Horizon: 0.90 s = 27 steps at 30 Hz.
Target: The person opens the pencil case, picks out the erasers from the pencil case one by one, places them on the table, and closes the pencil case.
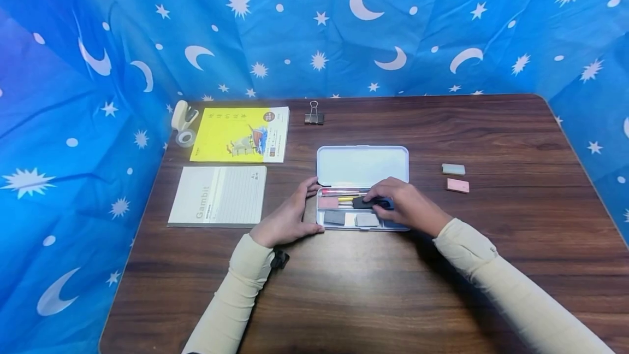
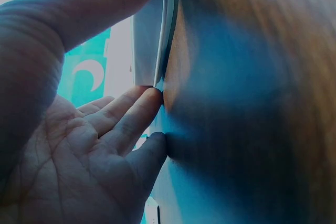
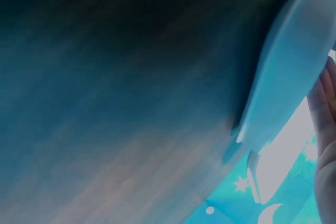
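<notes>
A white pencil case [image 1: 362,165] lies with its lid folded back. Inside are pens [image 1: 339,192], a pink block like an eraser [image 1: 328,202], a grey block [image 1: 334,217] and a lighter grey block [image 1: 366,220]. My left hand [image 1: 287,216] rests against the case's left end, thumb at the front corner, fingers extended towards the back; in the left wrist view its fingertips touch the case wall. Over the right half, my right hand [image 1: 410,204] pinches a small black block [image 1: 362,202] in the case. Its fingers partly hide that block; the right wrist view does not show it.
A pale eraser [image 1: 453,169] and a pink eraser [image 1: 458,185] lie right of the case. Behind it stands a binder clip [image 1: 314,114]. At left are a yellow book [image 1: 231,130], a notebook [image 1: 221,195], a tape roll [image 1: 185,137] and a white stapler [image 1: 180,115].
</notes>
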{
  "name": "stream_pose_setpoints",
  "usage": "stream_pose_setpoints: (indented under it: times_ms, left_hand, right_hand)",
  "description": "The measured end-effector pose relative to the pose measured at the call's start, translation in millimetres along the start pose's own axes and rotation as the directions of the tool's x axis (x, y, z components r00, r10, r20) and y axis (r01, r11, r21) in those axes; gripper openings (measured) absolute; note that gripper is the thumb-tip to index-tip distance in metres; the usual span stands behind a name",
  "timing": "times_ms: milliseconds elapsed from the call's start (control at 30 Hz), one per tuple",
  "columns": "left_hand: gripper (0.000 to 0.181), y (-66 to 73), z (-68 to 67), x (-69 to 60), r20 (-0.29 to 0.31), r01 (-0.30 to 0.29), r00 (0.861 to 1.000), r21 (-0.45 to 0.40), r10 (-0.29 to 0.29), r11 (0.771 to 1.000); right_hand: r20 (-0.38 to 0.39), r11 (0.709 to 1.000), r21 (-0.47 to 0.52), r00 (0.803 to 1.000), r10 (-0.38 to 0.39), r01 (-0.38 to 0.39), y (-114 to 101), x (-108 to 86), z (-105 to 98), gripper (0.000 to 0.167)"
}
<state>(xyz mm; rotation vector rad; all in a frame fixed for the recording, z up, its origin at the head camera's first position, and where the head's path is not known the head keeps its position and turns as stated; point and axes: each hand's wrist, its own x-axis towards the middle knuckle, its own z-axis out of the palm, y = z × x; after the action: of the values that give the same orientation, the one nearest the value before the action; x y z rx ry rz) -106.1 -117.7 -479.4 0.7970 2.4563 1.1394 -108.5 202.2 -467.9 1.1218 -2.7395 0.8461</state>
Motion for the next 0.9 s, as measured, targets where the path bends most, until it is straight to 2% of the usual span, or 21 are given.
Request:
stream_pose_setpoints:
  times_ms: [100,167,267,367,467,567,900]
  left_hand:
    - [0.110,-1.5,1.0,-0.7,0.000,0.001,1.000,-0.007,-0.001,1.000]
    - [0.110,-2.5,1.5,-0.9,-0.003,-0.007,1.000,-0.018,0.007,1.000]
    - [0.109,-3.4,1.7,-0.6,-0.007,-0.019,1.000,-0.021,0.019,1.000]
    - [0.109,-3.2,0.9,0.1,-0.004,-0.025,1.000,-0.024,0.025,0.999]
    - [0.110,-2.6,-0.9,-0.2,-0.007,-0.013,1.000,-0.028,0.012,1.000]
    - [0.110,-3.3,-2.1,-0.8,-0.010,-0.001,1.000,-0.033,0.001,0.999]
    - [0.109,-5.0,1.1,0.7,-0.003,-0.013,1.000,-0.034,0.013,0.999]
  right_hand:
    - [-0.067,0.999,0.016,0.997,0.030,-0.029,5.3,-10.8,-9.1,0.032]
    - [-0.135,0.999,0.005,0.989,0.054,-0.054,11.3,-24.9,-21.2,0.037]
    - [-0.239,0.991,-0.044,0.965,0.110,-0.124,22.7,-56.7,-41.7,0.043]
    - [-0.303,0.973,-0.070,0.934,0.189,-0.220,34.6,-92.5,-55.9,0.045]
    - [-0.306,0.955,-0.066,0.916,0.257,-0.290,46.9,-118.7,-61.1,0.044]
    - [-0.285,0.946,-0.077,0.916,0.282,-0.315,58.3,-132.2,-61.2,0.042]
    - [-0.226,0.924,-0.133,0.919,0.323,-0.357,70.6,-143.5,-67.0,0.042]
